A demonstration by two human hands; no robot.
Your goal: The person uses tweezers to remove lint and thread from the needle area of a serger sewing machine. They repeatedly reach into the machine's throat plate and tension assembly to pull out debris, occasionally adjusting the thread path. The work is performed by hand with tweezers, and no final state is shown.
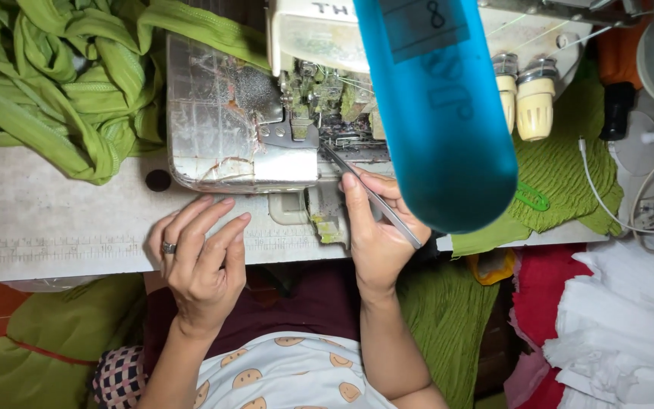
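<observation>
At the near edge of the desk (54,220) we are working at an overlock sewing machine (266,121), and our right hand (378,231) is holding slim metal tweezers (372,198) in a closed grip, thumb and fingers pinching them along their length while the tip is reaching into the needle and looper area of the machine. Our left hand (202,261), wearing a ring, is resting released and empty on the desk just near of the machine's metal bed, fingers loosely spread. We are judging that the threading or clearing around the needle is still under way: no fabric is lying under the presser foot, and the pile of green fabric (62,83) is sitting bunched at the far left, partly draped against the machine. The tweezers are looking thin, straight and grey, running diagonally from our palm up to the machine's moving parts. A blue translucent tube (440,113) is hanging close to the camera and hiding part of the machine's right side, beside two cream tension knobs (524,98). White cloth (630,333) is lying at the near right.
</observation>
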